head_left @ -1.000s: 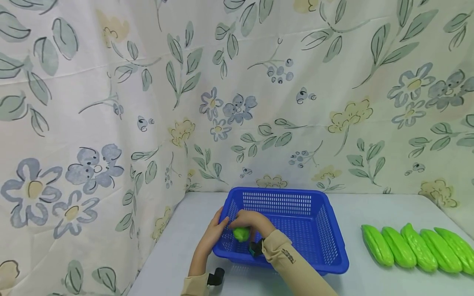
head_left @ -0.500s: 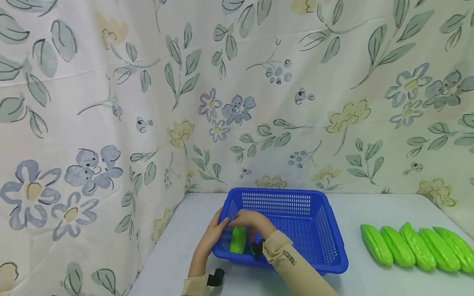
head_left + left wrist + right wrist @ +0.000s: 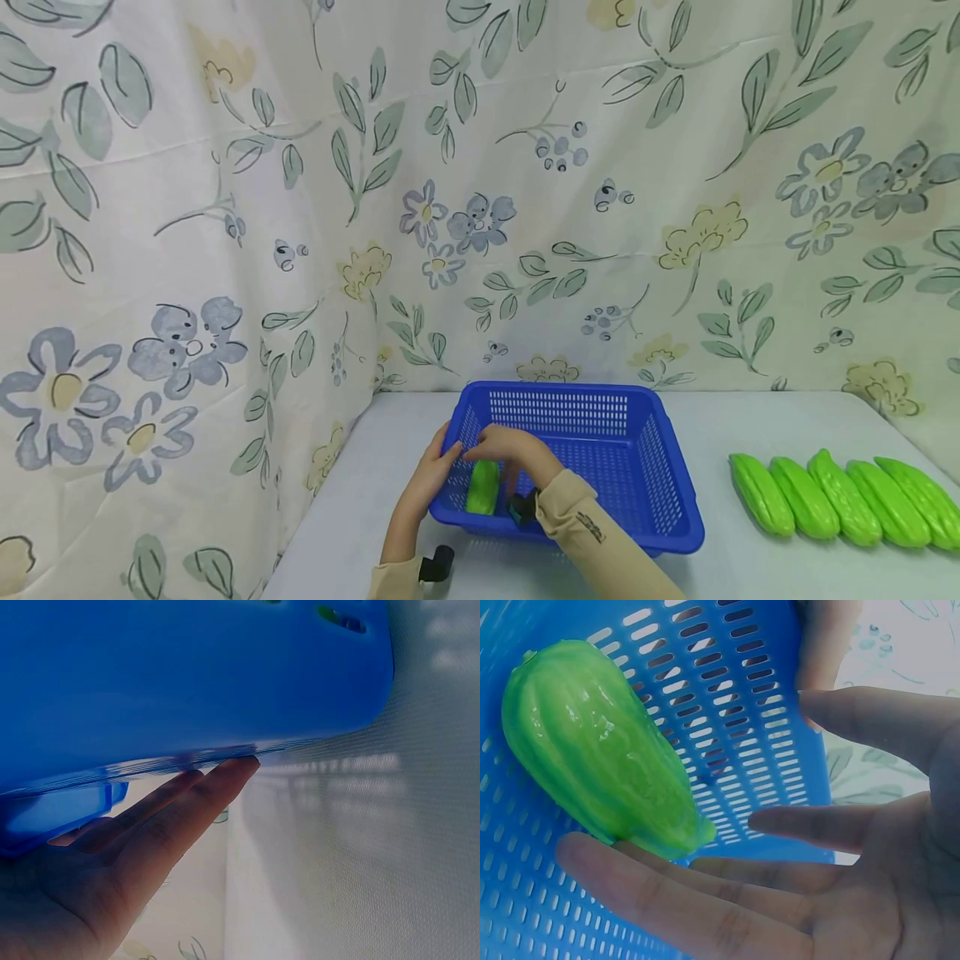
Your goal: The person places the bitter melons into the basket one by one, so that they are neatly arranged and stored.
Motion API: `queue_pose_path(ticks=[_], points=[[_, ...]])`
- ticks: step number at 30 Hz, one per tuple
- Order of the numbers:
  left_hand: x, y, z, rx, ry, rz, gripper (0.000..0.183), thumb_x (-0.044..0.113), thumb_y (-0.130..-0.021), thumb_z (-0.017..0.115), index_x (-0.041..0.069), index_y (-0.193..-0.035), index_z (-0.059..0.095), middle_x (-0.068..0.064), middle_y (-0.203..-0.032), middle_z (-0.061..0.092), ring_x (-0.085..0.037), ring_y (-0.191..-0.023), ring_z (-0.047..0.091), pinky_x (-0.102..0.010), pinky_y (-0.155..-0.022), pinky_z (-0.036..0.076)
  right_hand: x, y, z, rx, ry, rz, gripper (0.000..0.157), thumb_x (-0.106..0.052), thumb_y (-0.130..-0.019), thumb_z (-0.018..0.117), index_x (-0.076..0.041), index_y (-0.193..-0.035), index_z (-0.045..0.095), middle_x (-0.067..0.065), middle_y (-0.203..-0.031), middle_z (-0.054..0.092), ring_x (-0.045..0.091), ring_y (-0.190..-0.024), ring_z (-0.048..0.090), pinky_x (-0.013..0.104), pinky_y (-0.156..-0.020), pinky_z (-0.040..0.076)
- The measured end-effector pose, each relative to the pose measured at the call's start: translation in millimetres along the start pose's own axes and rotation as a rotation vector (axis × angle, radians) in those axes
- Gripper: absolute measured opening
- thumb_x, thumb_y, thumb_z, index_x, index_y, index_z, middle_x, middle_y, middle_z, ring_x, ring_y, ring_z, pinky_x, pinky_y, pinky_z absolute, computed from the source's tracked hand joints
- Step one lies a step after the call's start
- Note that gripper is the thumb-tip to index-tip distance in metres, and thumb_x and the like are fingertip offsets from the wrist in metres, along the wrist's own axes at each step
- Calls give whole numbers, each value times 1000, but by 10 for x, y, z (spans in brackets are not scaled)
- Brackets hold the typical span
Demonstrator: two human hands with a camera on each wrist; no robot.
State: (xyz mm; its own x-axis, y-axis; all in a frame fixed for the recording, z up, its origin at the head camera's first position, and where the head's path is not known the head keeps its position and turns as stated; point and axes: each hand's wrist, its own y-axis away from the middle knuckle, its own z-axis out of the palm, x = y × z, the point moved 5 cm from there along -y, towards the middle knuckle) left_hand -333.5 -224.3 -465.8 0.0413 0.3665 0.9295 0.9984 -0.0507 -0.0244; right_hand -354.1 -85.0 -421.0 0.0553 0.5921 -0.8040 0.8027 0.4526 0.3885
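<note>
A blue plastic basket (image 3: 600, 467) with slotted walls sits on the table. My left hand (image 3: 431, 473) holds its left side, thumb over the rim and fingers along the outer wall. In the left wrist view, those fingers (image 3: 172, 817) lie against the blue wall from below. One green bitter melon (image 3: 482, 492), ridged and glossy, lies lengthwise inside at the basket's left end. Over it is my right hand (image 3: 517, 448). The right wrist view has this hand's fingers spread and fairly straight, the longest right beside the bitter melon (image 3: 600, 742), with nothing gripped.
Several more green bitter melons (image 3: 836, 500) lie side by side in a row on the white table (image 3: 720, 425), right of the basket. Floral cloth (image 3: 555, 275) hangs behind the table and along its left.
A second ago the bitter melon was under my right fingers, its end tipped toward me. It has since dropped flat in the basket, released. Both hands have stayed nearly in place.
</note>
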Motion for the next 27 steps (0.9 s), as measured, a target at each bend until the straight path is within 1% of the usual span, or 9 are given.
queue_pose_path(ticks=[5, 11, 14, 17, 24, 27], points=[[1, 4, 0, -1, 2, 3, 61, 28, -104, 42, 2, -155, 19, -30, -156, 25, -55, -141, 26, -73, -108, 26, 8, 37, -28, 6, 19, -15, 62, -27, -94, 63, 5, -143, 41, 27, -142, 46, 56, -114, 55, 61, -66, 57], [8, 0, 0, 2, -12, -3, 61, 28, -104, 41, 3, -155, 18, -31, -155, 27, -55, -140, 30, -72, -107, 29, 27, 53, -46, 2, 28, -17, 63, -28, -94, 63, 4, -144, 40, 29, -142, 46, 58, -107, 59, 60, -66, 57], [12, -4, -1, 5, -15, 7, 60, 27, -104, 41, 2, -155, 19, -32, -155, 27, -56, -139, 30, -72, -106, 30, 37, 63, -51, 6, 31, -18, 64, -29, -94, 63, 4, -144, 40, 28, -142, 47, 57, -105, 60, 59, -65, 57], [5, -1, 3, 8, -3, 4, 60, 26, -104, 41, 3, -155, 19, -31, -155, 27, -55, -140, 29, -72, -108, 28, 38, 84, -58, 12, 34, -26, 64, -29, -94, 63, 3, -144, 40, 28, -142, 47, 57, -104, 60, 59, -64, 57], [15, 9, 6, 11, -2, -7, 61, 28, -105, 42, 2, -155, 18, -31, -154, 28, -55, -139, 31, -72, -106, 30, 19, 148, -98, 37, 46, -69, 64, -30, -93, 64, 1, -144, 42, 27, -141, 49, 55, -101, 62, 59, -65, 57], [31, 15, 2, 10, 0, -11, 61, 28, -105, 42, 3, -155, 19, -31, -154, 29, -55, -139, 32, -71, -106, 31, -7, 181, -123, 61, 91, -102, 62, -32, -93, 64, 0, -143, 44, 25, -139, 52, 50, -97, 65, 58, -66, 58]])
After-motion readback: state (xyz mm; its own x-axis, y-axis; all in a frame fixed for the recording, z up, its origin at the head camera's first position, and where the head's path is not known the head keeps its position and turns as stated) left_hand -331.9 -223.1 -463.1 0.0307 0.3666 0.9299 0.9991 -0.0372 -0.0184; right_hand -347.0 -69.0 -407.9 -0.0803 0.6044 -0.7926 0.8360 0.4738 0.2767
